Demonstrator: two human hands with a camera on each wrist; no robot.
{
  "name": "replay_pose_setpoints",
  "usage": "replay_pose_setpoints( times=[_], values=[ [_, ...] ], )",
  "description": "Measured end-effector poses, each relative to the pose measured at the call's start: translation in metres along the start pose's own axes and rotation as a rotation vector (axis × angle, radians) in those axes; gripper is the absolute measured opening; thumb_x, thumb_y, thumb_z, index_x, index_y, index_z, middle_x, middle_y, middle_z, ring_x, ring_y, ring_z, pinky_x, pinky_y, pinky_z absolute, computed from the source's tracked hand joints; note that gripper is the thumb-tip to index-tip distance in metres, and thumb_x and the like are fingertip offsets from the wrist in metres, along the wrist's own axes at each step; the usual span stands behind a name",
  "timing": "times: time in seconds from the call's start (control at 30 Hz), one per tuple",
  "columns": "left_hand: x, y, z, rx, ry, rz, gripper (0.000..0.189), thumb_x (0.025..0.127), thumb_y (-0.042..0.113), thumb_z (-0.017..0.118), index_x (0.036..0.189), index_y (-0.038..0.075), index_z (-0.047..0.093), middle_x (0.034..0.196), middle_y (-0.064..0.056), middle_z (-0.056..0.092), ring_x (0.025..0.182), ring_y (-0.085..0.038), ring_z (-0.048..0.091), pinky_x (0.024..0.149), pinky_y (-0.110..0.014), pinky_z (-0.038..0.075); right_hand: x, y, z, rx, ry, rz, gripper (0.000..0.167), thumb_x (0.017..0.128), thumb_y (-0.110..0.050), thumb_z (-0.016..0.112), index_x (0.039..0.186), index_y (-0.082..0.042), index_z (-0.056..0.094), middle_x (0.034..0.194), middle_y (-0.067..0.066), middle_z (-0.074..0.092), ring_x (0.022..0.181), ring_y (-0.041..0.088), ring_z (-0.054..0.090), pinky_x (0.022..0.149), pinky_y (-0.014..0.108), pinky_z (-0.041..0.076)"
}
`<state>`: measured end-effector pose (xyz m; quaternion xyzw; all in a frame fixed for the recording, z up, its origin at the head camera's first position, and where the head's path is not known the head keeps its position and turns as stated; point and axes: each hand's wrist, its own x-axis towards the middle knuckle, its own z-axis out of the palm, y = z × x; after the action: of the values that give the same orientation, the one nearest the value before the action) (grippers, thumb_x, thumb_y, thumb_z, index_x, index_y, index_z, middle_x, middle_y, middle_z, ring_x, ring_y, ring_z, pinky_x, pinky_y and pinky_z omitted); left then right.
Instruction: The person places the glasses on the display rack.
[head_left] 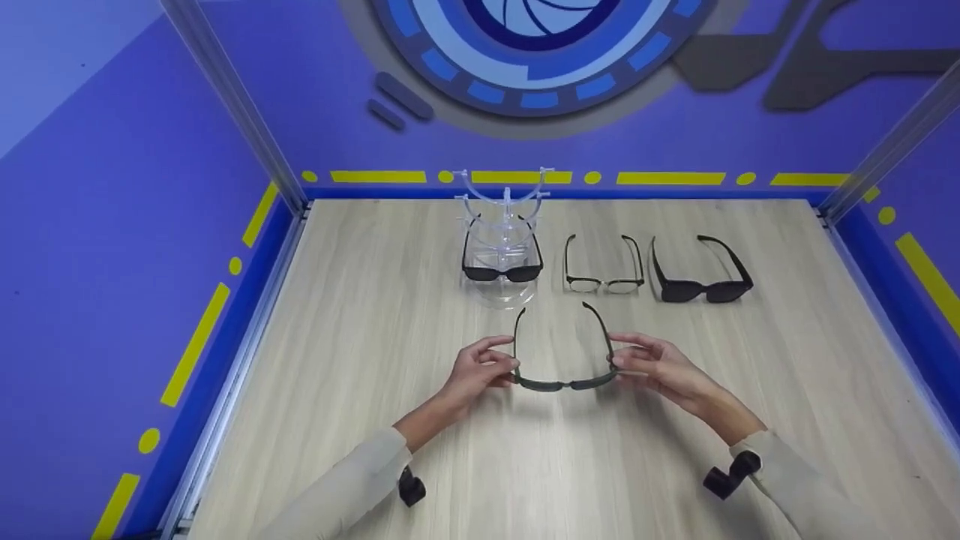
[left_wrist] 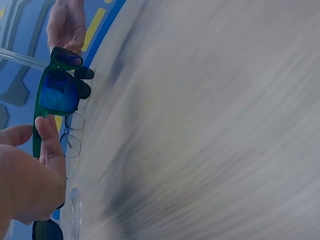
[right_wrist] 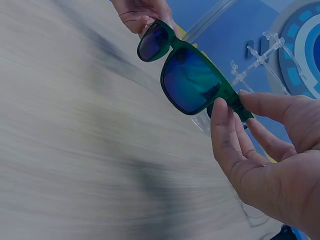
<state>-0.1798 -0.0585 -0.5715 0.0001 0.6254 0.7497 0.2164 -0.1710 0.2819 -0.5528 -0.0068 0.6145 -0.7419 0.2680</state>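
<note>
A pair of green-framed sunglasses [head_left: 541,385] with bluish mirrored lenses [right_wrist: 190,82] is held up over the table between both hands, temples unfolded and pointing away from me. My left hand [head_left: 478,369] pinches the left temple close to its hinge. On the other side, my right hand [head_left: 660,367] grips the right temple [head_left: 600,330] near the hinge, between thumb and fingers. Beyond them stands a clear plastic glasses rack [head_left: 506,217] with several curved arms. Black sunglasses [head_left: 501,274] sit low on that rack, their lenses facing me.
Right of the rack, clear-lens eyeglasses [head_left: 604,285] with dark browlines lie on the wooden table [head_left: 360,300]. Farther right are thick black sunglasses [head_left: 705,291], temples open. Blue panels [head_left: 225,135] with metal posts close off the back and sides.
</note>
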Motion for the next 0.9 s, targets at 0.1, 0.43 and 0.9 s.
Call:
replay_pose_setpoints(
  times=[0.1, 0.43, 0.9],
  values=[
    [0.001, 0.004, 0.001, -0.011, 0.007, 0.004, 0.051, 0.093, 0.006, 0.072, 0.140, -0.001, 0.055, 0.087, 0.006, 0.071, 0.072, -0.007, 0.069, 0.068, -0.021, 0.059, 0.000, -0.005, 0.000, 0.002, 0.000, -0.006, 0.042, 0.099, -0.002, 0.063, 0.140, -0.011, 0.056, 0.103, -0.006, 0.071, 0.097, 0.007, 0.070, 0.099, 0.034, 0.057],
    [-0.001, 0.021, 0.001, -0.045, 0.021, 0.034, 0.051, 0.092, 0.003, 0.072, 0.140, -0.002, 0.055, 0.086, 0.006, 0.070, 0.070, -0.006, 0.068, 0.067, -0.020, 0.059, -0.002, -0.022, 0.006, 0.020, -0.026, -0.045, 0.044, 0.099, 0.002, 0.060, 0.139, -0.016, 0.058, 0.109, -0.004, 0.067, 0.101, 0.007, 0.068, 0.100, 0.032, 0.056],
    [-0.004, 0.042, -0.007, -0.029, 0.038, 0.057, 0.052, 0.094, 0.005, 0.072, 0.142, 0.000, 0.054, 0.088, 0.006, 0.069, 0.073, -0.006, 0.067, 0.069, -0.020, 0.058, 0.003, -0.039, 0.018, -0.013, -0.030, -0.063, 0.061, 0.098, 0.001, 0.062, 0.154, -0.002, 0.039, 0.122, 0.000, 0.063, 0.112, 0.011, 0.066, 0.103, 0.030, 0.054]
  ],
)
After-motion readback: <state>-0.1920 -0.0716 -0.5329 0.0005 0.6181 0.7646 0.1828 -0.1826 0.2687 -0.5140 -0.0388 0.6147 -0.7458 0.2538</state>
